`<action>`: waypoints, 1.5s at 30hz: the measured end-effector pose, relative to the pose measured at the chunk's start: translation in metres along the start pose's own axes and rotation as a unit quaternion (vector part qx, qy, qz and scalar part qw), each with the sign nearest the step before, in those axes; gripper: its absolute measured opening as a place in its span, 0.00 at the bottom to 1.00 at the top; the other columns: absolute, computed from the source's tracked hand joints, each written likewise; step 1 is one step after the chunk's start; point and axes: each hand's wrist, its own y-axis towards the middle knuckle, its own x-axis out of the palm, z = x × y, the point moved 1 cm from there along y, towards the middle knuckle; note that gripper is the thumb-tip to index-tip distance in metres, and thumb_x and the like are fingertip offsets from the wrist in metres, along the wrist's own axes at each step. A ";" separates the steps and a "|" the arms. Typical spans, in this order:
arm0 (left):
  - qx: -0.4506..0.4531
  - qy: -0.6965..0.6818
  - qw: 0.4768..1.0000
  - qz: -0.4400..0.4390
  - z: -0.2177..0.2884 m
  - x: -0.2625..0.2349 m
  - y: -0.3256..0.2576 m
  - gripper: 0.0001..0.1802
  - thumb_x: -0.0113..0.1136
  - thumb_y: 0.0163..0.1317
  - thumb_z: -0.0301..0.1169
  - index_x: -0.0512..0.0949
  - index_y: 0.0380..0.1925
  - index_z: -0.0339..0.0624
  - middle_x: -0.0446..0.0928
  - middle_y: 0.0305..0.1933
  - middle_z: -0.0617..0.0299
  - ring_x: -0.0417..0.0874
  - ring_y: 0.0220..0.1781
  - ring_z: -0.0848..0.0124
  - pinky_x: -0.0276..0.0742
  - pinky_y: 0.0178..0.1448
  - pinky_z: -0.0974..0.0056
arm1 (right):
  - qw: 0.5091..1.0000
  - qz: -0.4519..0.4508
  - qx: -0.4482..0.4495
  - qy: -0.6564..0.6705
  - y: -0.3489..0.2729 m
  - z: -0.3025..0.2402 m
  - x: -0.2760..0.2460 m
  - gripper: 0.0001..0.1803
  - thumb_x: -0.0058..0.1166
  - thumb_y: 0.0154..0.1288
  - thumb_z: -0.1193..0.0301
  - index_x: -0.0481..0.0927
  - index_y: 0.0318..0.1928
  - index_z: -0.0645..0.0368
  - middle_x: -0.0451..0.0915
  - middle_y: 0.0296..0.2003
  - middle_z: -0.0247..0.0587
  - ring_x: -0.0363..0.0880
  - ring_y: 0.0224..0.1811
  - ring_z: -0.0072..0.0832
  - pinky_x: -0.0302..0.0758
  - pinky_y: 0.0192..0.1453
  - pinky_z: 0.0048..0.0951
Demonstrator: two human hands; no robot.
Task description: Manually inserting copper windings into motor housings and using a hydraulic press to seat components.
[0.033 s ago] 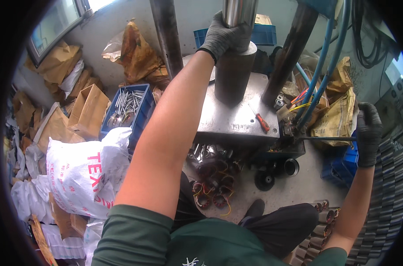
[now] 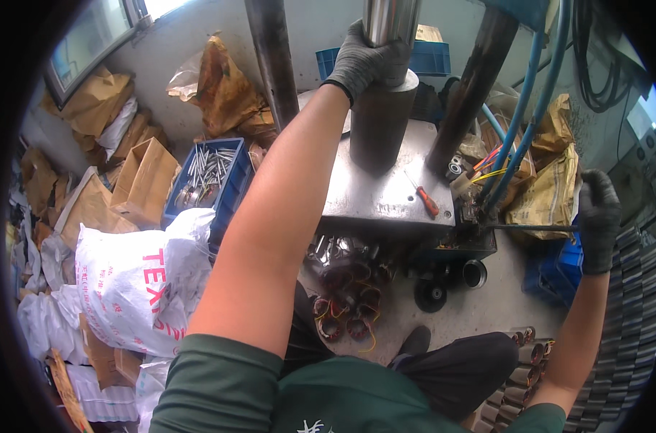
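My left hand (image 2: 362,61), in a grey glove, is closed around the top of a dark steel cylinder (image 2: 378,130). The cylinder stands upright on the press table (image 2: 385,198), right under a shiny ram (image 2: 391,22). My right hand (image 2: 598,216), in a dark glove, grips the end of a thin lever rod (image 2: 533,227) that sticks out from the right side of the machine. A red-handled screwdriver (image 2: 426,200) lies on the table beside the cylinder.
Two dark press columns (image 2: 270,65) flank the ram, with blue hoses (image 2: 519,137) at the right. A blue crate of metal shafts (image 2: 209,177), a white sack (image 2: 126,281) and brown paper bags (image 2: 144,180) stand at the left. Wound stators (image 2: 346,314) lie on the floor; more are stacked at the right (image 2: 631,325).
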 end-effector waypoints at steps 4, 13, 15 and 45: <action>-0.028 0.008 1.000 -0.001 0.006 -0.003 -0.006 0.45 0.82 0.43 0.44 0.72 0.60 0.36 0.82 0.54 0.54 0.84 0.54 0.66 0.83 0.61 0.60 | 0.995 -0.100 -0.023 0.004 -0.044 -0.005 -0.016 0.10 0.56 0.68 0.81 0.83 0.48 0.62 0.86 0.40 0.50 0.88 0.42 0.39 0.82 0.49 0.35; -0.030 -0.057 0.998 -0.010 0.003 0.003 -0.004 0.48 0.83 0.44 0.43 0.69 0.62 0.35 0.82 0.55 0.52 0.85 0.56 0.65 0.82 0.63 0.62 | 0.913 -0.389 0.118 -0.029 -0.179 -0.093 -0.058 0.07 0.64 0.56 0.73 0.85 0.37 0.59 0.84 0.33 0.51 0.84 0.39 0.51 0.80 0.46 0.46; 0.009 0.055 0.998 0.022 0.007 0.000 -0.016 0.50 0.83 0.44 0.42 0.66 0.64 0.34 0.82 0.55 0.52 0.84 0.57 0.65 0.82 0.63 0.61 | 0.915 -0.379 0.133 -0.022 -0.188 -0.094 -0.054 0.05 0.64 0.57 0.73 0.83 0.33 0.60 0.82 0.30 0.51 0.83 0.37 0.52 0.78 0.44 0.47; 0.018 0.038 0.999 0.012 -0.003 -0.010 -0.013 0.44 0.80 0.50 0.46 0.73 0.62 0.35 0.83 0.52 0.50 0.85 0.53 0.62 0.81 0.60 0.60 | 0.907 -0.408 0.099 -0.043 -0.186 -0.095 -0.055 0.11 0.64 0.56 0.71 0.88 0.41 0.59 0.85 0.34 0.50 0.85 0.39 0.48 0.81 0.47 0.45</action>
